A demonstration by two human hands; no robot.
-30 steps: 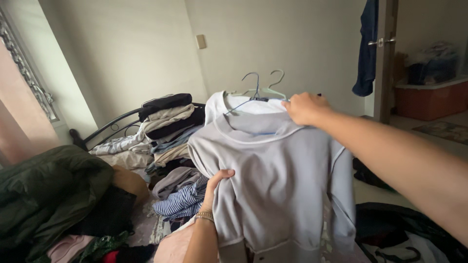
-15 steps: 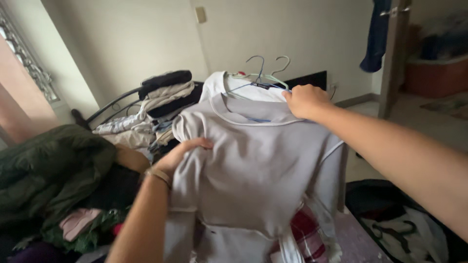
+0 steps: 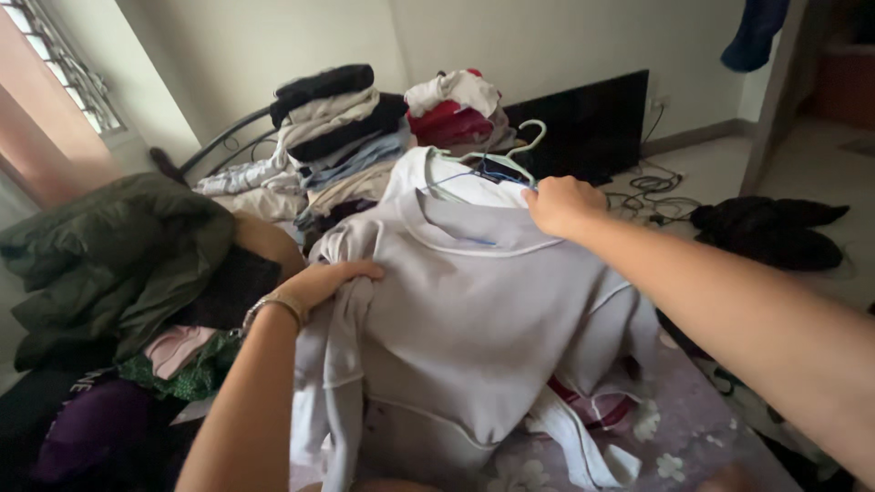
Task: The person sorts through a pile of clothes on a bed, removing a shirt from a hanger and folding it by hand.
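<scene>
Here both hands' fingers grip the grey sweatshirt.

The bed, covered in a mauve floral sheet, carries everything. A pale grey sweatshirt lies spread on it under both hands. Left of the left hand sits a heap with a dark green jacket, a pink garment and purple cloth. Beyond the hands, a stack of folded clothes rests against the black metal bedframe.
</scene>
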